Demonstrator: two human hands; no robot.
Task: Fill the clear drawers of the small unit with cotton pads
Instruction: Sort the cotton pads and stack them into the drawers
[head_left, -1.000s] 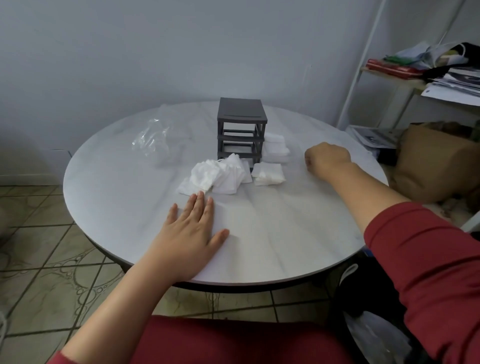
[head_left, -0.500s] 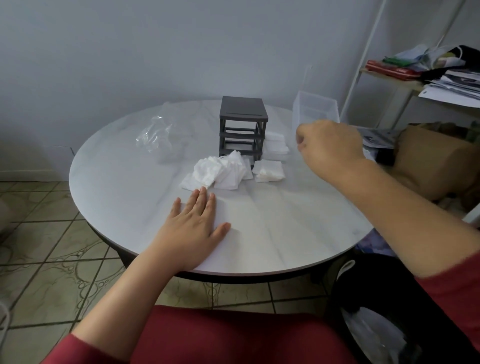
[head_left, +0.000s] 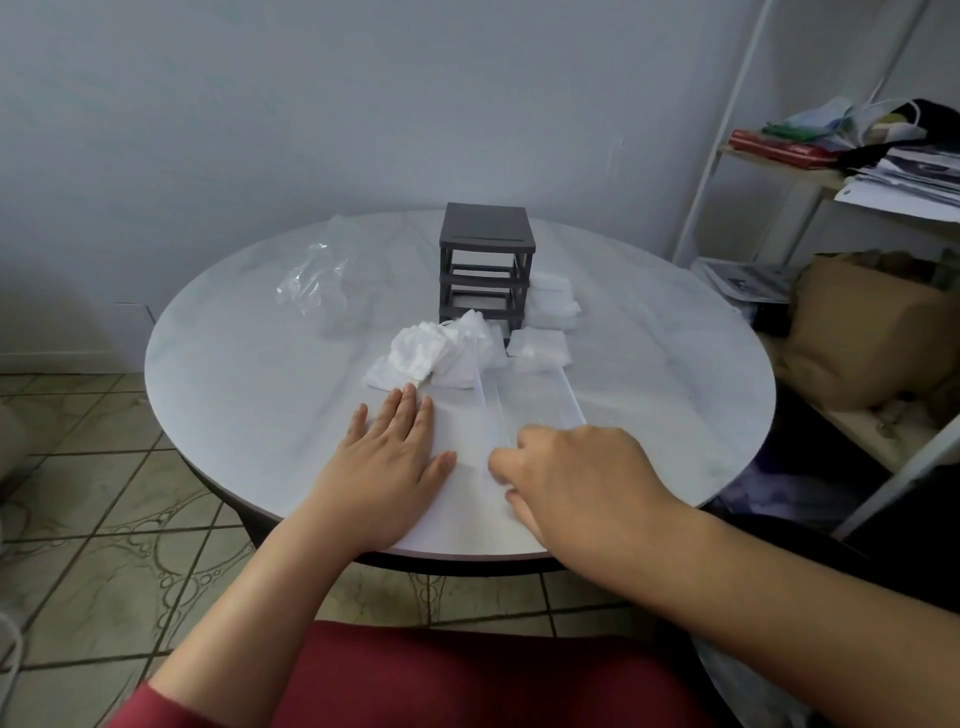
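A small dark grey drawer unit (head_left: 486, 260) stands at the back of the round table, its slots without drawers. White cotton pads (head_left: 441, 353) lie heaped in front of it, with more cotton pads (head_left: 540, 351) and a stack (head_left: 553, 306) at its right. A clear drawer (head_left: 530, 405) rests on the table in front of the pads. My right hand (head_left: 571, 478) is closed on the drawer's near end. My left hand (head_left: 389, 462) lies flat on the table beside it, fingers apart, holding nothing.
The round white marble-look table (head_left: 234, 395) also carries a crumpled clear plastic bag (head_left: 317, 280) at the back left. A white shelf unit (head_left: 841, 187) with papers and a brown bag (head_left: 862, 332) stands to the right. Tiled floor lies below.
My right hand lifted a clear drawer from the right side, then brought it down onto the table in front of the pads. My left hand stayed flat.
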